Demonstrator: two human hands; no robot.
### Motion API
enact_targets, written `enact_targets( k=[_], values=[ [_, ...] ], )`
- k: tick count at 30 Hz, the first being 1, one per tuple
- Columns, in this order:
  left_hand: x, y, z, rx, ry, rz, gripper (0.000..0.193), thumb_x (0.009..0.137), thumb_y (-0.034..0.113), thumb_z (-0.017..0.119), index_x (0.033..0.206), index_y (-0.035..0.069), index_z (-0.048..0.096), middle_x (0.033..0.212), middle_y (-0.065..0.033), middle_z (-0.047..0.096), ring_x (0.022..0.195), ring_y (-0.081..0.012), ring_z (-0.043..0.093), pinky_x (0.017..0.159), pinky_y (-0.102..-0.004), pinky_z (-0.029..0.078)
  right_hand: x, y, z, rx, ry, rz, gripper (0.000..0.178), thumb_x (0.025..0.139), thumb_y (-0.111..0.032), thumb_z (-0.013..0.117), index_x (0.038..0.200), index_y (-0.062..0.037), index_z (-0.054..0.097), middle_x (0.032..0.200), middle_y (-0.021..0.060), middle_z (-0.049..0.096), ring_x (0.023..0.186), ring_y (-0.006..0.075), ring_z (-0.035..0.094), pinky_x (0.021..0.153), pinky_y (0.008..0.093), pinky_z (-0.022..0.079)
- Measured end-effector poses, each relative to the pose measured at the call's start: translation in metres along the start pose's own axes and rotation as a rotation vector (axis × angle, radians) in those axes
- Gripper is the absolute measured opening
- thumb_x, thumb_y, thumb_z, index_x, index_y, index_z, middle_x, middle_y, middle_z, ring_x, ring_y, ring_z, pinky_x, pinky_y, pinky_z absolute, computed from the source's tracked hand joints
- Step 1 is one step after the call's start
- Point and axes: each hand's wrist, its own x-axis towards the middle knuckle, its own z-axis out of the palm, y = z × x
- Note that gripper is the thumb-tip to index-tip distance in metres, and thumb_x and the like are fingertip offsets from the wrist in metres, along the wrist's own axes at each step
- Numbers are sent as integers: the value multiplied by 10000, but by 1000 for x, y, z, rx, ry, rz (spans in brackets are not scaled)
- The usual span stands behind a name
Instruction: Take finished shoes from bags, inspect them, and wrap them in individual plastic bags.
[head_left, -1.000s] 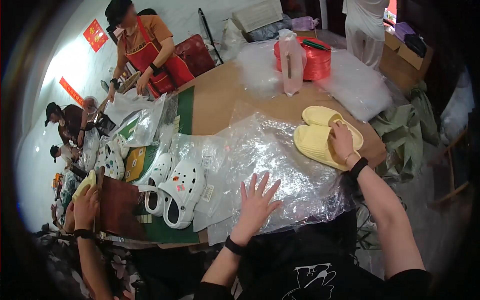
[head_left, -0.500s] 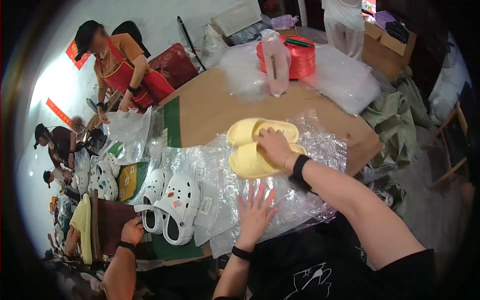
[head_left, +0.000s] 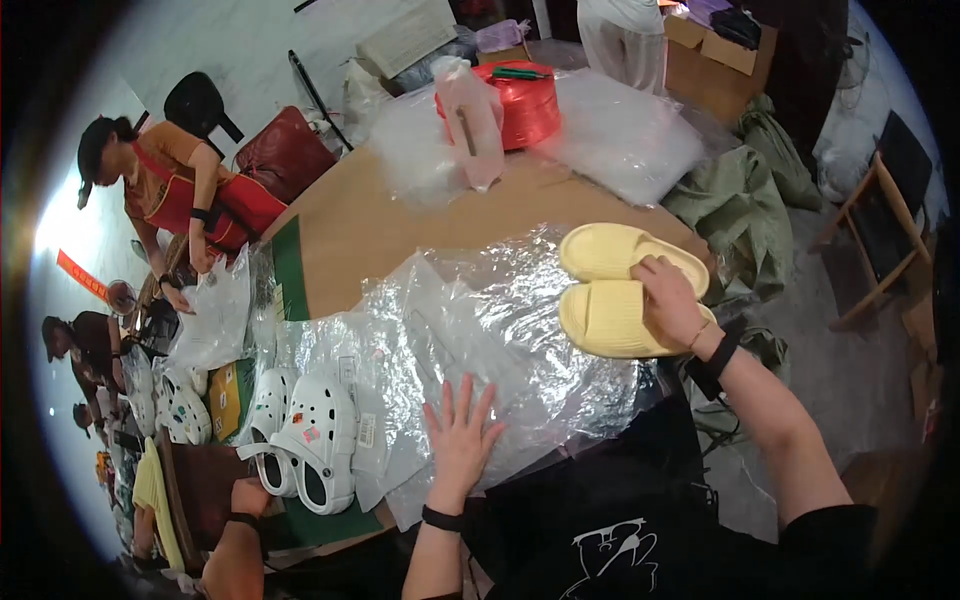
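Note:
My right hand [head_left: 672, 300] grips a pair of yellow slide slippers [head_left: 605, 312] side by side, its fingers at their openings. The pair is at the right end of a spread of clear plastic bags [head_left: 510, 300]. My left hand [head_left: 462, 438] rests on the bags nearer to me, fingers spread and nothing held. Left of it stand white clogs [head_left: 325, 425] with coloured charms. Another person's hand [head_left: 250, 497] reaches in beside the clogs' heels.
A red twine roll [head_left: 528, 108] and stacked clear bags [head_left: 630, 140] occupy the table's far end. At the left, a co-worker in a red apron [head_left: 165, 195] handles a clear bag [head_left: 215, 310]. Green sacks [head_left: 735, 215] and a wooden chair [head_left: 870, 255] stand right.
My right hand has carried the yellow slippers to the right across the plastic bags. The left hand stays spread on the bags. The whole view has swung to the right.

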Motion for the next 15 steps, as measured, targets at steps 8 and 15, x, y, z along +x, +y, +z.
enact_targets(
  k=[8,15],
  values=[
    [30,11,-62,-112,88,92,566,815,105,645,1364,156,519,1470,-167,393,1338,-390,366,1101,-559,258,-31,46,-13,41,187,213,266,774,-72,598,1037,-42,571,964,124,532,941,333,514,793,433,438],
    [90,95,12,-74,189,-3,521,975,266,522,1441,62,410,1537,-176,312,1434,-385,239,1129,-587,202,-33,46,-15,136,173,200,264,770,-66,607,1029,-43,563,960,124,529,941,336,519,796,426,435]
  ],
)
